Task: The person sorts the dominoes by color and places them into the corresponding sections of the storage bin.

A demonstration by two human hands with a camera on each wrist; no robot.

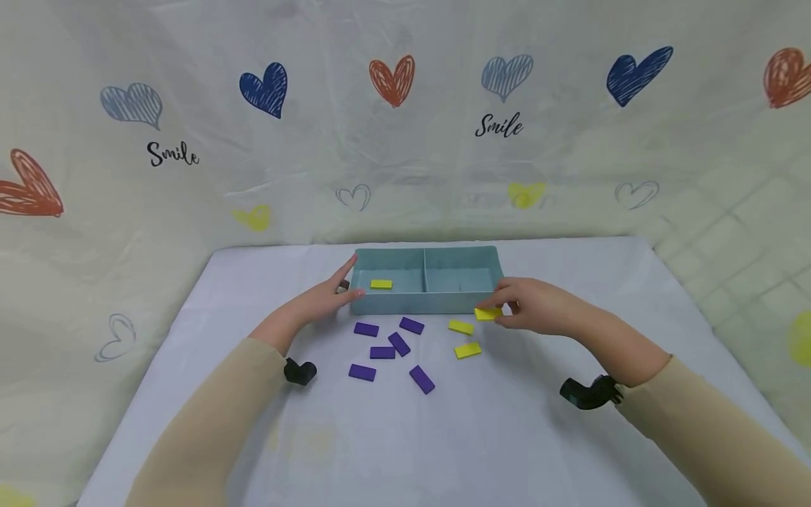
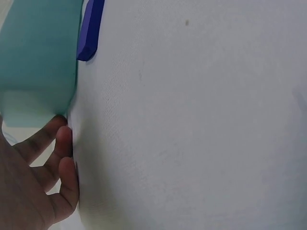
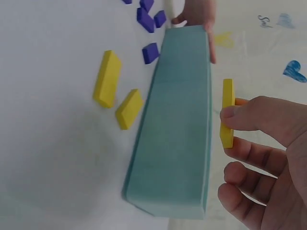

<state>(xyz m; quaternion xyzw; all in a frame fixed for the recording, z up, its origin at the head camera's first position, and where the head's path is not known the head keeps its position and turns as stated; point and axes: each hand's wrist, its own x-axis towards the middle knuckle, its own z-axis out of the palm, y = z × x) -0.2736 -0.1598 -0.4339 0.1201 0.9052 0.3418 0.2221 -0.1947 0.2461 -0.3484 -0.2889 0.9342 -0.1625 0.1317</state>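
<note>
At the right end of a teal two-compartment box (image 1: 405, 304), my right hand (image 1: 538, 305) pinches a yellow block (image 3: 227, 115) between thumb and fingers. In the right wrist view this block stands out from the box's wall, near its upper edge. My left hand (image 1: 319, 299) rests against the box's left end, thumb and index finger extended along it; the left wrist view shows its other fingers (image 2: 69, 179) loosely bent beside the box. Another yellow block (image 1: 381, 284) lies inside the left compartment. Two more yellow blocks, one of them nearer (image 1: 467, 351), lie before the box.
Several purple blocks, among them a tilted one (image 1: 422, 379), are scattered on the white tabletop (image 1: 507, 451) in front of the box. A divider (image 1: 424, 270) splits the box. Behind the table hangs a pale sheet (image 1: 443, 162) printed with hearts.
</note>
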